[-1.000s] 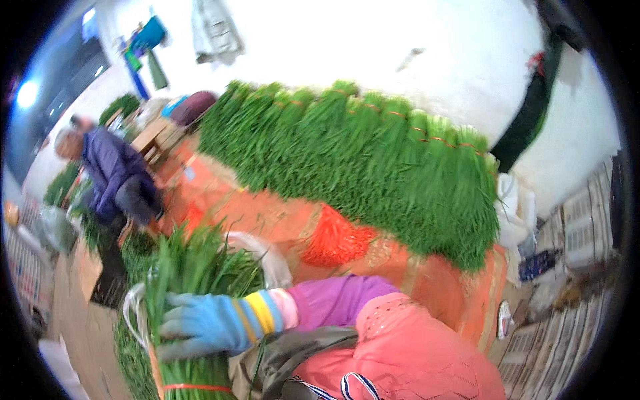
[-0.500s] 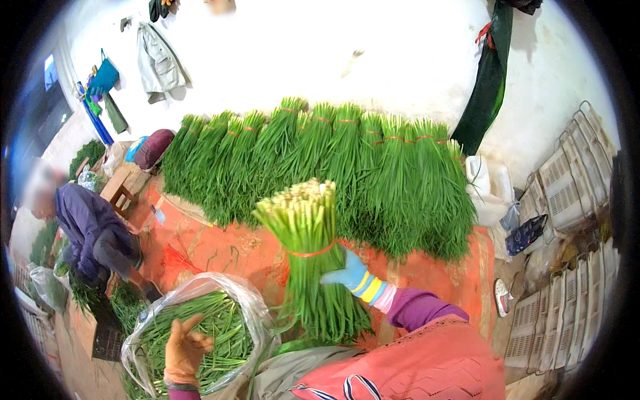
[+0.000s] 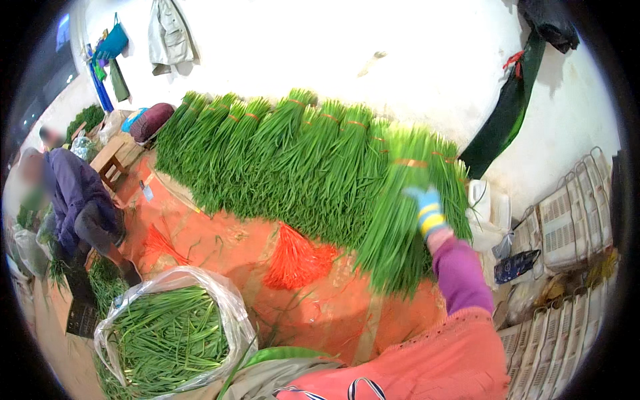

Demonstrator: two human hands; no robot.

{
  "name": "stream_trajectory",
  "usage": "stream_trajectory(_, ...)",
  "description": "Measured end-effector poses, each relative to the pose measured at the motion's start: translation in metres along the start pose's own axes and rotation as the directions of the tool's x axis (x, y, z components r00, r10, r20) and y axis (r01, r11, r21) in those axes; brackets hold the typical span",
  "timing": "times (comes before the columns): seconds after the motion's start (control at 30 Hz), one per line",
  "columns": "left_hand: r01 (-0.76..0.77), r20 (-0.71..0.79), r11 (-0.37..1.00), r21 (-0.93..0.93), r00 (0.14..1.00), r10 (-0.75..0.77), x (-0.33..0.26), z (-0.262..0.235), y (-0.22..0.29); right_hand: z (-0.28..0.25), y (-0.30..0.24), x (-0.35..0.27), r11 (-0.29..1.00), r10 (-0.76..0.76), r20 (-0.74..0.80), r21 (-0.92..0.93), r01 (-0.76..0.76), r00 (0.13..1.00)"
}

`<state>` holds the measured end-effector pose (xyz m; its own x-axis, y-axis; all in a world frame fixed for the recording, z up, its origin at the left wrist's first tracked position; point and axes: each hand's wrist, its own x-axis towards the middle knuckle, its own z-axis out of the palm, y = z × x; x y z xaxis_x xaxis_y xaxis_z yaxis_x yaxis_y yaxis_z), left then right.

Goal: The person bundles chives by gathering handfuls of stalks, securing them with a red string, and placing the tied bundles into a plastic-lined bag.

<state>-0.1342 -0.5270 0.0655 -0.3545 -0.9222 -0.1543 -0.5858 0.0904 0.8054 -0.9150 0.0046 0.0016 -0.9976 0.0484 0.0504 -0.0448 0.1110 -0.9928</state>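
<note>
Green chives tied with an orange band into a long bundle [image 3: 400, 213] are lying at the right end of a long row of tied green chive bundles [image 3: 280, 157], which is leaning against the white wall [image 3: 320, 47] with cut ends up and leaf tips spreading onto the orange ground sheet [image 3: 220, 240]. The person's right hand [image 3: 427, 207], wearing a blue glove with a yellow and blue striped cuff, is reaching forward on a purple sleeve [image 3: 460, 280] and pressing against the upper part of that bundle; the fingers are wrapping onto the stalks, though whether they are clamping fully around them cannot be told. The left hand is not showing anywhere in the view. A loose bunch of orange ties [image 3: 293, 257] is lying on the sheet just below the row, and a second, smaller bunch of orange ties [image 3: 160, 243] is lying further left. A clear plastic bag full of loose green chives [image 3: 167, 333] is standing open near the lower left. Another person in a dark blue jacket [image 3: 80, 200] is crouching at the left, well apart. White plastic crates [image 3: 573, 220] are stacking up along the right edge, and a pale jacket [image 3: 170, 33] is hanging on the wall.
</note>
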Motion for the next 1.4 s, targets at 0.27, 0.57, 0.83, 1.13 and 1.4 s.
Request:
stream_trajectory(0.27, -0.054, 0.456, -0.684, 0.727, 0.784, 0.422, -0.064, -0.057, -0.082, 0.040, -0.038, 0.110, 0.318, -0.225, -0.035, -0.947, 0.040, 0.974)
stream_trajectory(0.57, -0.236, 0.128, -0.357, 0.904, 0.945, -0.299, -0.115, 0.004, -0.056, 0.189, 0.234, -0.159, 0.775, 0.150, 0.850, -0.419, 0.474, 0.505)
stream_trajectory(0.83, -0.367, 0.360, -0.930, 0.028, 0.872, -0.333, -0.147, -0.035, -0.137, 0.157, 0.247, -0.310, 0.676, 0.655, 0.755, -0.570, 0.467, -0.027)
stream_trajectory(1.13, -0.228, 0.401, -0.897, -0.379, 0.833, -0.381, -0.168, -0.052, -0.174, 0.171, 0.387, -0.284, 0.371, 0.752, 0.588, -0.751, 0.546, 0.297)
stream_trajectory(1.4, -0.409, 0.276, -0.888, -0.210, 0.847, -0.455, -0.160, -0.004, -0.055, 0.210, 0.387, -0.258, 0.070, 0.544, 0.458, -0.859, 0.506, 0.703)
